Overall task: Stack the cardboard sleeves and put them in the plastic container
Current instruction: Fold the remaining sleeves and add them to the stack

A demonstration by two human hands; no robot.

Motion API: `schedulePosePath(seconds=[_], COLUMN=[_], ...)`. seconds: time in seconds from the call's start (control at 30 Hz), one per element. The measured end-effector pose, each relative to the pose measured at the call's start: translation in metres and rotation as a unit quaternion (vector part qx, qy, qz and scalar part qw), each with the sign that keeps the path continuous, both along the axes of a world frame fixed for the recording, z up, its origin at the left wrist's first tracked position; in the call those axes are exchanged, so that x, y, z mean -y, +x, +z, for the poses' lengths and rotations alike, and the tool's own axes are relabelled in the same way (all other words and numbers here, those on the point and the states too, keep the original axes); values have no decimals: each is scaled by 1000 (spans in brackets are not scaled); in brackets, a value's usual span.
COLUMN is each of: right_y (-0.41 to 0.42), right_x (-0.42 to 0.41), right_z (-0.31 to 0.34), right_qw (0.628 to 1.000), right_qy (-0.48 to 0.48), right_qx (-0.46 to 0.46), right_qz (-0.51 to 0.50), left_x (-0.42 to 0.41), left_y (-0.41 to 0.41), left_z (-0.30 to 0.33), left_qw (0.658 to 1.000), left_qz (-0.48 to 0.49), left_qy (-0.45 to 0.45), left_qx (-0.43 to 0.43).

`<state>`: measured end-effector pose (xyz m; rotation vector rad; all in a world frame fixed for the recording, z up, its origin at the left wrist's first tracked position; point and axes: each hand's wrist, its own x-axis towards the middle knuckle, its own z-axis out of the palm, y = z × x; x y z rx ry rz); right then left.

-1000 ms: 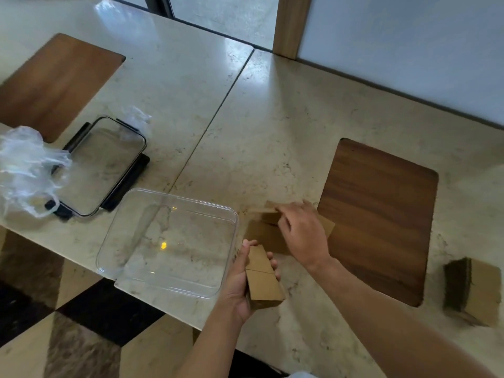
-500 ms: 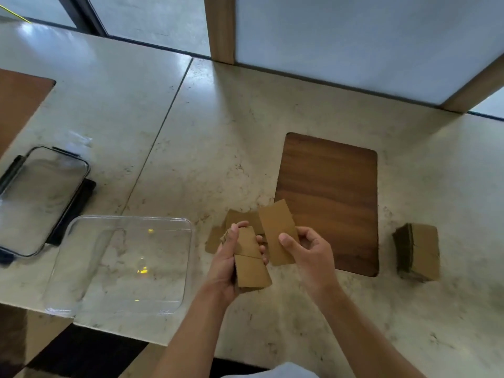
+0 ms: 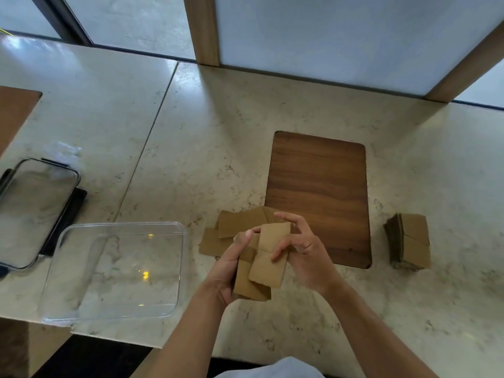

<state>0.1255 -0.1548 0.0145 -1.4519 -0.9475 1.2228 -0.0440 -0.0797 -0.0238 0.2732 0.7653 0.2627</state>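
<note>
My left hand (image 3: 231,264) grips a small stack of flat brown cardboard sleeves (image 3: 246,282) from the left side. On top of that stack lies another sleeve (image 3: 268,255), slightly askew, with the fingers of my right hand (image 3: 302,248) resting on it. A few loose sleeves (image 3: 234,223) lie flat on the marble table just beyond my hands. The clear plastic container (image 3: 117,309) stands empty to the left of my hands, at the table's front edge. A taller stack of sleeves (image 3: 410,241) sits at the right.
A dark wooden board (image 3: 317,192) lies right of the loose sleeves. The container's lid (image 3: 35,208) with black clips rests at far left, another wooden board's corner (image 3: 13,110) behind it. Glass panels and wooden posts (image 3: 203,28) close the table's far edge.
My right hand picked a sleeve off the table and brought it onto the stack in my left hand. The camera view has swung to the right.
</note>
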Motion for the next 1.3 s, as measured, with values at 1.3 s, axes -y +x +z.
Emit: schedulePosePath(seconds=[1.3], right_y=[16], right_x=[-65], right_z=[-38], right_qw=[964], right_qy=[-115], right_qx=[239], right_qz=[-24], left_x=[12], left_y=[-35], left_z=[-30], left_qw=[966], left_qz=[247], left_qy=[-58], left_qx=[54])
